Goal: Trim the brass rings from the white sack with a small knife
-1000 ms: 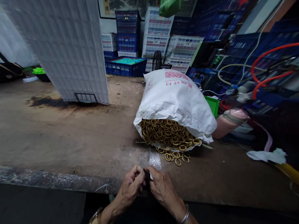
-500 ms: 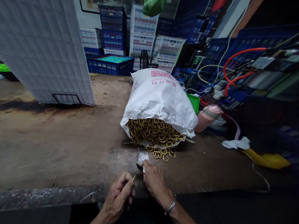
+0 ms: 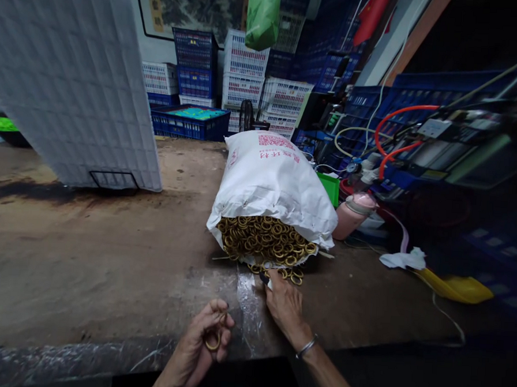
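A white woven sack [image 3: 277, 171] lies on the wooden table with its mouth toward me, full of brass-coloured rings [image 3: 265, 240]. Several loose rings [image 3: 296, 276] have spilled in front of the mouth. My left hand [image 3: 201, 340] is near the table's front edge, fingers curled round a ring [image 3: 211, 340]; another seems pinched at its fingertips. My right hand [image 3: 285, 302] reaches to the spilled rings, its fingertips at them. A small tool with a dark flat end [image 3: 264, 279] is gripped in it; most of that tool is hidden by the fingers.
A tall grey ribbed panel [image 3: 94, 92] stands on the table at left. Right of the sack are a pink bottle [image 3: 355, 213], a green tray [image 3: 329, 187], a white cloth [image 3: 404, 259] and a yellow scoop-like thing [image 3: 457, 286]. Stacked crates [image 3: 246, 60] fill the back.
My right hand has moved forward and right, from beside my left hand to the spilled rings. My left hand has turned and loosened, so a ring now shows in it. The view has tilted up slightly.
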{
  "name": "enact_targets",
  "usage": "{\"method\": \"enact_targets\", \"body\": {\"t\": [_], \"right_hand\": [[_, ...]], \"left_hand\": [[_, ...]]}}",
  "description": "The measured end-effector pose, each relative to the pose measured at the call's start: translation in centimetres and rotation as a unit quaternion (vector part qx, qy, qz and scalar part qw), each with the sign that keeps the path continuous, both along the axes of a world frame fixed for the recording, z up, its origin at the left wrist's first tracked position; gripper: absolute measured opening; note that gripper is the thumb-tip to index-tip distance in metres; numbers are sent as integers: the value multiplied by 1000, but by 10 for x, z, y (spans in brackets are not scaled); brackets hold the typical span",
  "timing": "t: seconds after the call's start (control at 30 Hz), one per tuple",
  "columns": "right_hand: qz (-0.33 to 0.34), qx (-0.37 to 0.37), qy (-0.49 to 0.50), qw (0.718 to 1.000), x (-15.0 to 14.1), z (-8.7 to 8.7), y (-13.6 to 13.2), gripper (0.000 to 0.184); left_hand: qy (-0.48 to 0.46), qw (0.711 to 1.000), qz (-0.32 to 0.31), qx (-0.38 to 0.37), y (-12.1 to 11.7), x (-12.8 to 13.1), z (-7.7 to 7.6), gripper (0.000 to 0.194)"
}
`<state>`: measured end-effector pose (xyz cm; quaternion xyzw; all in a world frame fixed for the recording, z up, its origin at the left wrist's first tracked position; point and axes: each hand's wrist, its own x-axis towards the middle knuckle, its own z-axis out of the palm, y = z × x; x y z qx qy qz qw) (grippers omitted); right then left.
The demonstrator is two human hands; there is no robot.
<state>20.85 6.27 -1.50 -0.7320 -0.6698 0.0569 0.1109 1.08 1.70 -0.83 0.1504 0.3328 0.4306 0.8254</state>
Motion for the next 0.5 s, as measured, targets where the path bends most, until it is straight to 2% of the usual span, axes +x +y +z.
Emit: {"method": "enact_targets", "body": {"t": [0.1, 0.2, 0.27, 0.37, 0.5], "right_hand": [[20, 11, 56, 998, -2, 0, 1, 22], [42, 20, 199, 979, -13, 0, 3, 23], [44, 11, 321, 946, -26, 2, 2, 27], [45, -32, 472, 880, -50, 4, -4, 33], [25, -83, 585, 806, -76, -1, -15, 44]], "left_hand": [[-30, 999, 7, -45, 2, -2, -3, 18], [-12, 997, 36, -61, 5, 0, -1, 23], [23, 998, 49, -44, 6, 3, 1, 25], [74, 995, 65, 18, 7, 8, 2, 30], [174, 976, 89, 97, 6, 12, -3, 37]]}}
